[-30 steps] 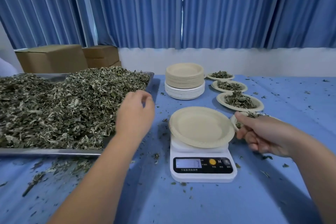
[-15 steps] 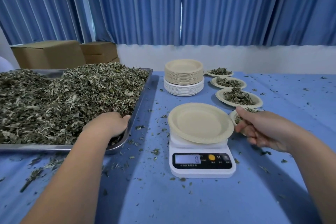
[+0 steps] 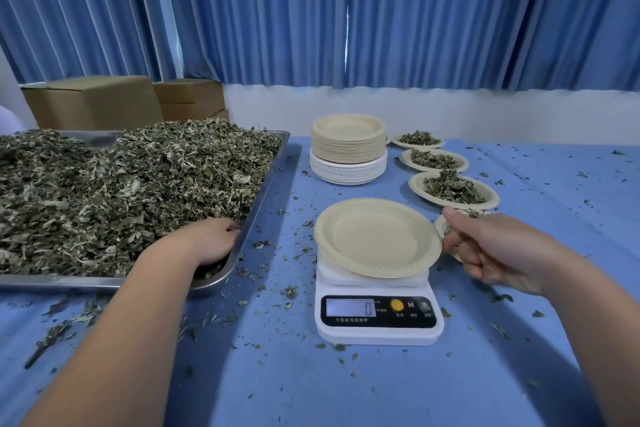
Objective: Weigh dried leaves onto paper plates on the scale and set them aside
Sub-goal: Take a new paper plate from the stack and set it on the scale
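An empty paper plate [image 3: 374, 239] sits tilted on the white scale [image 3: 377, 314], whose display reads 0. A metal tray [image 3: 270, 180] on the left is heaped with dried leaves [image 3: 121, 191]. My left hand [image 3: 207, 243] is in the tray's near right corner, its fingers curled down into the leaves. My right hand [image 3: 491, 250] hovers just right of the empty plate, thumb out and fingers loosely curled, its fingertips at the plate's rim. It partly hides a filled plate [image 3: 440, 227] behind it.
A stack of empty plates [image 3: 348, 142] stands behind the scale. Three plates of leaves [image 3: 453, 189] line up at the back right. Cardboard boxes [image 3: 93, 100] sit behind the tray. Leaf crumbs litter the blue tablecloth [image 3: 346, 392].
My left hand has dropped from above the tray edge into the leaves at the tray's near right corner. My right hand has stayed beside the plate.
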